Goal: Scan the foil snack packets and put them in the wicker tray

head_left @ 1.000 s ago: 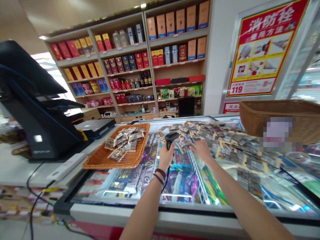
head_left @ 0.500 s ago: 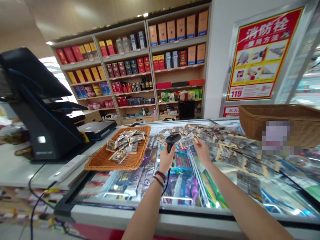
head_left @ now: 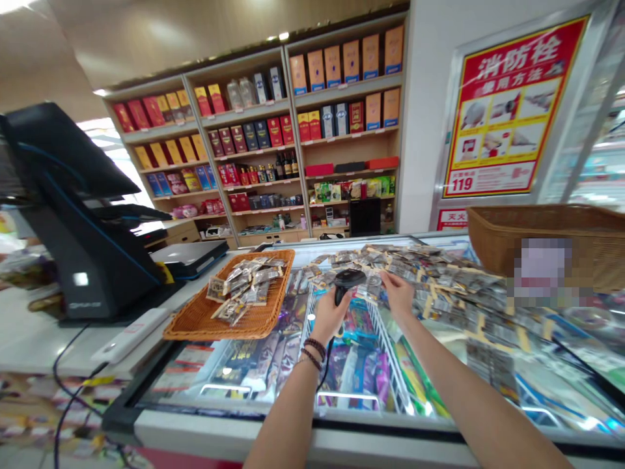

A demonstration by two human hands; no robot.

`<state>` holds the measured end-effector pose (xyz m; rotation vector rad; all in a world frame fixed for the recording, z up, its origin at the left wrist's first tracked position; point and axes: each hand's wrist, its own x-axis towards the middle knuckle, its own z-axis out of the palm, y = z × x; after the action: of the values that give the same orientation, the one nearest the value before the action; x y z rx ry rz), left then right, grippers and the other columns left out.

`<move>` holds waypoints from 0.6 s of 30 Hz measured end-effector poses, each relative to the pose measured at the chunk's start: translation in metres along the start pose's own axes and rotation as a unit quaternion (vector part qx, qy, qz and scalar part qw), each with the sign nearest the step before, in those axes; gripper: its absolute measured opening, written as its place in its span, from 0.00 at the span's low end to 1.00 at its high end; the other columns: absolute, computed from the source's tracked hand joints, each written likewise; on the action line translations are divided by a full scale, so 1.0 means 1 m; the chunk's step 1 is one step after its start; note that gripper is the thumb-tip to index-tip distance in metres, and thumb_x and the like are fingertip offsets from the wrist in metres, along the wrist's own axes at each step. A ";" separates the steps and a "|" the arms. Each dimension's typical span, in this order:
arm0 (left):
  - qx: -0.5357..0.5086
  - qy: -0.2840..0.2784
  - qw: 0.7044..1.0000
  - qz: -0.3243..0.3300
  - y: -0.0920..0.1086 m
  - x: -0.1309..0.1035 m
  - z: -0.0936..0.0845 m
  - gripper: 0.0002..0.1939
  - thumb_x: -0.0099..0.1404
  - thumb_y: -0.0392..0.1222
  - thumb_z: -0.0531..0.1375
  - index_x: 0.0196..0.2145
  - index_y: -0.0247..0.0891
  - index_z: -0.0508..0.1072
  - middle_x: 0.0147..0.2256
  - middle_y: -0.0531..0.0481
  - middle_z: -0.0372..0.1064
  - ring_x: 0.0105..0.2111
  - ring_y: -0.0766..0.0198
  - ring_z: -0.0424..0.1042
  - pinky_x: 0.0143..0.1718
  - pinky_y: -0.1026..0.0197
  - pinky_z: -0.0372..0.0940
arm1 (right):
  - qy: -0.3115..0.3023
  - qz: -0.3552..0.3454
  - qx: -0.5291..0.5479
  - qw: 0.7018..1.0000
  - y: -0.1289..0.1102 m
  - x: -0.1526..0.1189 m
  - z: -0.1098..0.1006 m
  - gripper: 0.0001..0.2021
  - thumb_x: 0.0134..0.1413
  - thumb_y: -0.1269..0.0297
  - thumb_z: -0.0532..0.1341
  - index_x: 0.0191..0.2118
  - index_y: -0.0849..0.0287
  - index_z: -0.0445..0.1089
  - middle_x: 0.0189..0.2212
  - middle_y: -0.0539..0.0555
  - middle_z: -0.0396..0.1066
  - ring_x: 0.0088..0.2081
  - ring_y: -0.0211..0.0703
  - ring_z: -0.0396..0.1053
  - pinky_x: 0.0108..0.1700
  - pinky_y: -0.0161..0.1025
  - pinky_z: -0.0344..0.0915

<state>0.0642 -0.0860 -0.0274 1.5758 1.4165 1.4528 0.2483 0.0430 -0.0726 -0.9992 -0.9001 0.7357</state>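
Note:
My left hand (head_left: 328, 316), with beaded bracelets at its wrist, is closed round the handle of a black barcode scanner (head_left: 350, 279). The scanner's head points right, and its cable hangs below the hand. Just right of it, my right hand (head_left: 398, 293) pinches a small clear packet (head_left: 372, 285) by its edge, close to the scanner's front. Many similar packets (head_left: 454, 286) lie spread in a pile on the freezer's glass top (head_left: 434, 332). To the left, an orange woven basket (head_left: 190, 322) holds several more packets (head_left: 251, 280).
A dark checkout terminal (head_left: 83, 234), a flat scale (head_left: 190, 257) and a white bar-shaped device (head_left: 131, 335) stand on the left counter. A brown basket (head_left: 493, 241) sits at the back right. Behind are shelves of boxes (head_left: 254, 137) and a red poster (head_left: 512, 111) on the wall.
The scanner in my left hand has moved slightly right and down, nearer the packet. My right hand has shifted a little to the right, still pinching the packet.

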 end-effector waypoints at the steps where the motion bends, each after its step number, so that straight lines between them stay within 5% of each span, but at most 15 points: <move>1: 0.004 -0.006 1.000 0.002 0.001 0.000 0.000 0.24 0.66 0.66 0.62 0.29 0.42 0.68 0.17 0.54 0.65 0.17 0.64 0.66 0.24 0.62 0.59 | 0.000 0.004 0.011 1.000 -0.001 -0.001 0.000 0.31 0.36 0.34 0.74 0.35 0.60 0.84 0.31 0.59 0.83 0.31 0.52 0.78 0.37 0.47 0.77; 18: -0.038 -0.006 0.999 0.006 0.002 -0.002 0.001 0.27 0.65 0.71 0.60 0.28 0.42 0.66 0.18 0.55 0.64 0.17 0.65 0.65 0.24 0.61 0.60 | 0.003 0.015 0.037 0.999 -0.007 -0.005 0.002 0.27 0.35 0.38 0.76 0.33 0.59 0.84 0.32 0.59 0.84 0.32 0.52 0.79 0.39 0.49 0.80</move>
<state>0.0659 -0.0886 -0.0264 1.5453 1.3305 1.4834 0.2449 0.0366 -0.0673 -0.9506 -0.8477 0.7863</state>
